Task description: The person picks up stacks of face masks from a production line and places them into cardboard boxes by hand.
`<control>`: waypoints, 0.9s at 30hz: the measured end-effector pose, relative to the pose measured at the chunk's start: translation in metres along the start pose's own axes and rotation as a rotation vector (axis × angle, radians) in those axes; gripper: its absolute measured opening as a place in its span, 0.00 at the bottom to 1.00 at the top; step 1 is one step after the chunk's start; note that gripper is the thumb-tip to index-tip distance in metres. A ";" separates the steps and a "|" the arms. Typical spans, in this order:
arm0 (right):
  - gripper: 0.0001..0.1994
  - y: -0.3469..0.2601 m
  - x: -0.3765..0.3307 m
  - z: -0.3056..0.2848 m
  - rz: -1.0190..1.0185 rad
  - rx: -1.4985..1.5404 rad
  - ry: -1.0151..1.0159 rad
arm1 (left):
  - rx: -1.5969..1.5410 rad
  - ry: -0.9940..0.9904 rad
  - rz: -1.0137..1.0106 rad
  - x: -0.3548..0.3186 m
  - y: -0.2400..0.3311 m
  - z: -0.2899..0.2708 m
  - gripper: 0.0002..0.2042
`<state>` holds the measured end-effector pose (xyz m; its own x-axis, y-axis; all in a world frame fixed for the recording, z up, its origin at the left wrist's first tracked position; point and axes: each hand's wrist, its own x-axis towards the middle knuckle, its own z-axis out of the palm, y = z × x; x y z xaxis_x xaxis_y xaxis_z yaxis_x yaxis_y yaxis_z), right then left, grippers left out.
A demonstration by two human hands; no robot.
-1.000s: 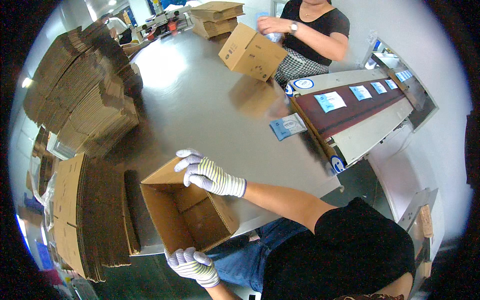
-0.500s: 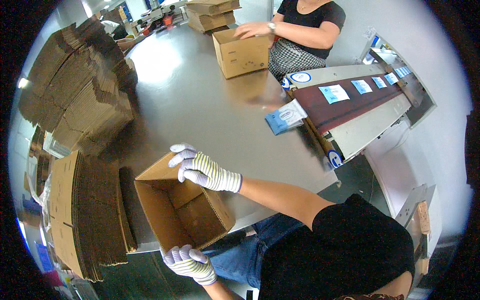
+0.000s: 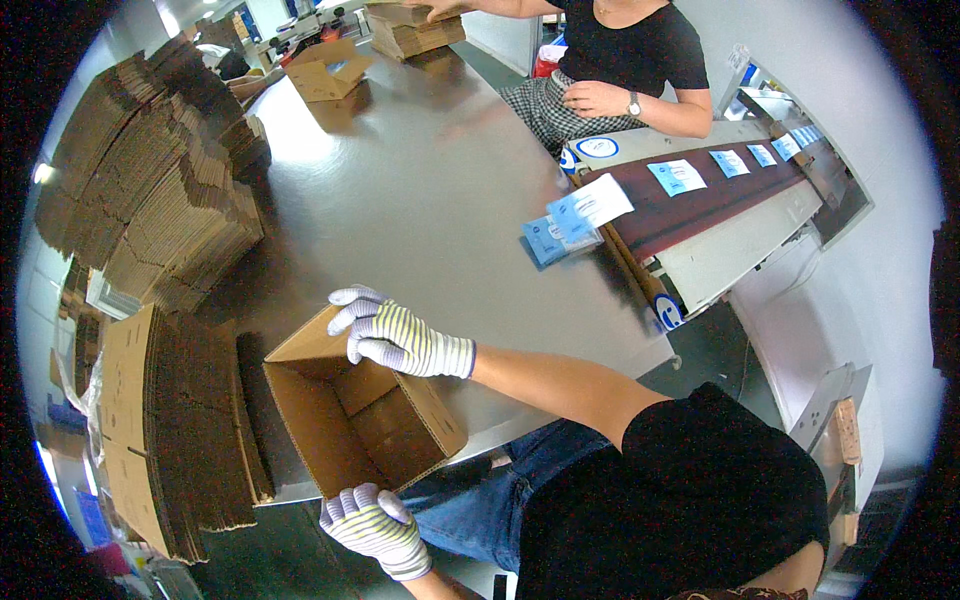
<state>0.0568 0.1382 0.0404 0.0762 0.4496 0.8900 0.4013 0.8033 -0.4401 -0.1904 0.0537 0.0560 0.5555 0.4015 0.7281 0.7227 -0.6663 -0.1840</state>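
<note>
An open, upright cardboard box (image 3: 352, 425) stands at the near edge of the metal table, its inside bare as far as I can see. My left hand (image 3: 375, 532), in a striped knit glove, grips the rim at the box's near corner. Over the opposite rim curls my right hand (image 3: 405, 336), gloved alike, with fingers bent and thumb toward the inside. Both hands hold the box between them.
Flattened cartons (image 3: 185, 430) are stacked at left, with taller piles (image 3: 150, 190) behind. A conveyor (image 3: 715, 195) carries blue-white packets; several lie at its end (image 3: 560, 240). Across the metal table (image 3: 420, 210), a co-worker (image 3: 630, 60) reaches to a carton stack (image 3: 415, 35). Another box (image 3: 328, 75) sits far back.
The co-worker's box has gone from beside them to the far left of the table, and their hand has moved to the carton stack. Another packet slides off the conveyor. My hands barely shift.
</note>
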 end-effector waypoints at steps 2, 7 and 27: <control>0.15 0.001 0.000 -0.001 0.005 0.005 -0.015 | 0.008 -0.090 -0.027 0.005 0.007 -0.007 0.10; 0.13 -0.008 -0.010 0.006 0.019 -0.125 0.117 | 0.024 -0.106 -0.049 0.004 0.006 -0.011 0.19; 0.17 0.059 -0.012 -0.231 0.554 -0.887 -0.693 | 0.126 -0.007 -0.045 -0.003 0.003 -0.006 0.22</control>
<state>0.2906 0.0905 0.0313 0.0431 0.9689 0.2436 0.9644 0.0234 -0.2634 -0.1926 0.0471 0.0571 0.5240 0.4337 0.7330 0.7927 -0.5632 -0.2335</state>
